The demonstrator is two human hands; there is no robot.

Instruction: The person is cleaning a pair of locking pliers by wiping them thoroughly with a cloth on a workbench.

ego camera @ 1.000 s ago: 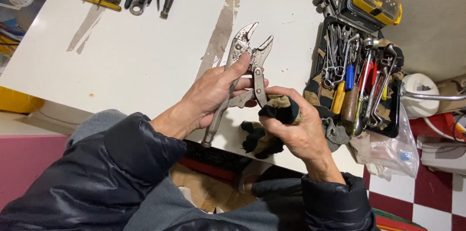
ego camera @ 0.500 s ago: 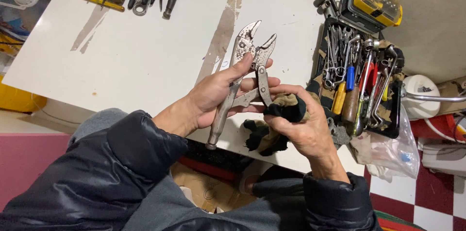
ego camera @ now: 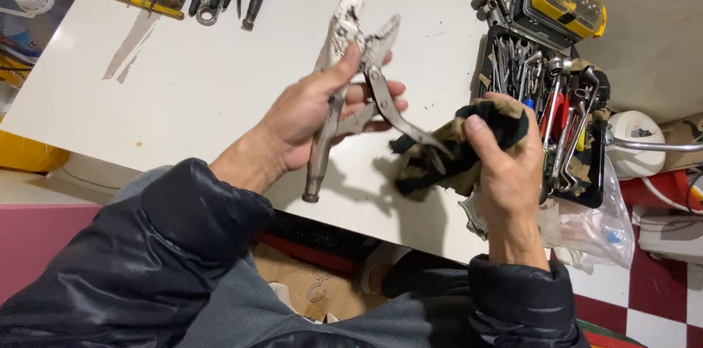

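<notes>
locking pliers [ego camera: 350, 92] in left hand [ego camera: 307, 117] grip; right hand [ego camera: 505, 165] rags [ego camera: 454, 147] one handle.

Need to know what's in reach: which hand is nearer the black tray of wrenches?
Right. The right hand, gripping a dark rag, sits just beside the tray. The left hand holds the locking pliers farther out over the white table.

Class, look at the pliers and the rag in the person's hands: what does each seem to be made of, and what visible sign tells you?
Locking pliers, held in the left hand: probably steel, dull grey with pale, worn patches on the jaws. Rag, gripped by the right hand: soft woven cloth, black and tan, crumpled in loose folds around one handle; fibre unclear.
</notes>
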